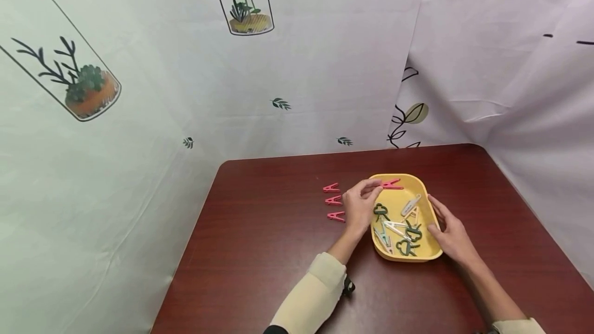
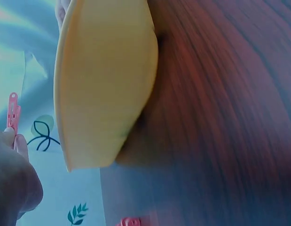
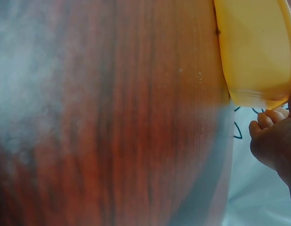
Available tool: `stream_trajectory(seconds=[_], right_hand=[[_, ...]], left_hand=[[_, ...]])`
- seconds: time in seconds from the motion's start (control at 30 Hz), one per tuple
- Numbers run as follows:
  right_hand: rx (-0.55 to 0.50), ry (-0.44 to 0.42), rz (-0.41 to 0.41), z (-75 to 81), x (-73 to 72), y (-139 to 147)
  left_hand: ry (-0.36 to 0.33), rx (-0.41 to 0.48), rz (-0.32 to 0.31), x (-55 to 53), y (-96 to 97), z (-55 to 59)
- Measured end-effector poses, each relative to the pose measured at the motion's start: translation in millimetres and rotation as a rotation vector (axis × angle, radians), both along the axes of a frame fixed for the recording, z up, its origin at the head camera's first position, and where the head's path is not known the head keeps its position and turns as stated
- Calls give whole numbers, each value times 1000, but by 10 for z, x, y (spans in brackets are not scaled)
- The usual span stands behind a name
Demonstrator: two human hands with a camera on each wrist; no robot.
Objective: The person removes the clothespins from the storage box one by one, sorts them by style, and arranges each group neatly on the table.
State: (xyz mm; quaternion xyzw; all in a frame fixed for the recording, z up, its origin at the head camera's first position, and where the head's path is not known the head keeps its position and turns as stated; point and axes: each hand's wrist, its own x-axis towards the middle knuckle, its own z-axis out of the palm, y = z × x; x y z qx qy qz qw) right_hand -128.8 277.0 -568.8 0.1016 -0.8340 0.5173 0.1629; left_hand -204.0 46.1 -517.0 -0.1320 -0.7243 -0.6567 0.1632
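Observation:
My left hand (image 1: 359, 205) pinches a pink clothespin (image 1: 392, 184) between thumb and fingers, over the far left corner of a yellow tray (image 1: 408, 259). That clothespin (image 2: 13, 110) shows clearly at the fingertips in the left wrist view. My right hand (image 1: 452, 236) grips the tray's right side, its thumb at the rim and the fingers along the outer wall. Inside the tray lie green clips (image 1: 413, 232), a white clip (image 1: 410, 206), a pale yellow clothespin (image 1: 414, 214), a white clothespin (image 1: 394, 227) and pale green ones (image 1: 384, 236).
Left of the tray, three pink clothespins (image 1: 333, 200) lie in a column on the dark reddish-brown table (image 1: 260, 251). A printed cloth (image 1: 325, 66) hangs behind the table and on both sides.

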Motion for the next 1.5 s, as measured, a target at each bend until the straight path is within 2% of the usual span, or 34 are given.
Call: stream_trajectory(seconds=[0.1,0.33,0.63,0.83,1.0,1.33,1.5], right_hand=[[-1,-4,-2,0,5,3],[-6,0,9,10,26,3],[-7,-9,18,43,37,-3],[-7,-7,22,41,39,-6],[-7,-4,21,38,39,-3],[-14,-11,21,27,36,2],[-12,-10,19,25,37,6]], left_hand=[[-2,14,-3,15,-88,-21],[70,33,-28,38,-333,-44],[57,43,-29,91,-743,-55],[56,44,-37,173,-1002,-120],[43,-2,-36,264,-1173,-220],[23,-116,-45,385,-1380,-425],[-29,-166,-55,426,-1472,-500]])
